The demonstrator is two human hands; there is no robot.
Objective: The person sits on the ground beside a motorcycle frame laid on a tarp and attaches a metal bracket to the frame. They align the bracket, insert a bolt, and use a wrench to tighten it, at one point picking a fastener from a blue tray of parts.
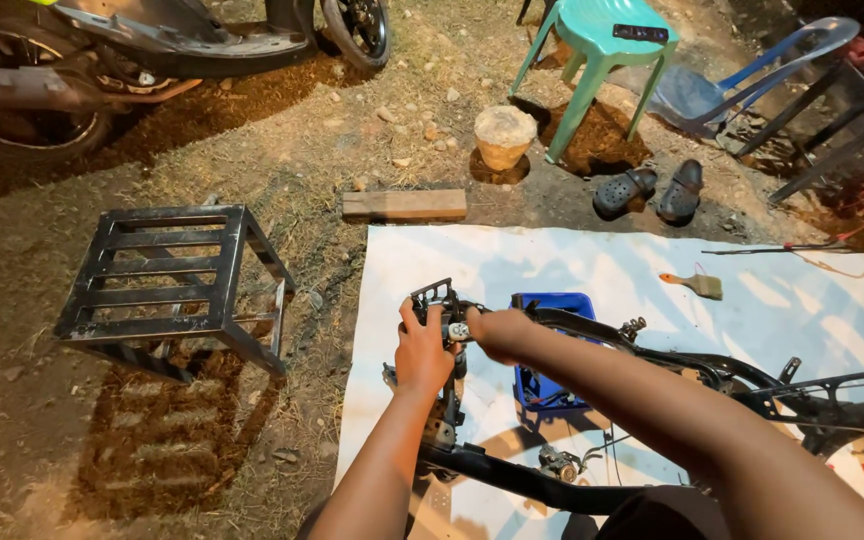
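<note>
Head view | black motorcycle frame [652, 365] is laid across the white sheet [592, 265], front end at 9 o'clock | left hand [422, 352] is wrapped around the steering head, fingers closed | right hand [497, 330] is pinching a small metal fitting [459, 331] | blue crate [552, 305] lies behind | frame is best kept steadied while the fitting is seated squarely.

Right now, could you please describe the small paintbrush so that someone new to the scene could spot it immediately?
Start at the white sheet spread on the dirt ground. Near its far edge, right of the blue crate and beyond the black motorcycle frame, lies the paintbrush. It is the only loose tool there, with an orange handle and pale bristles.
</note>
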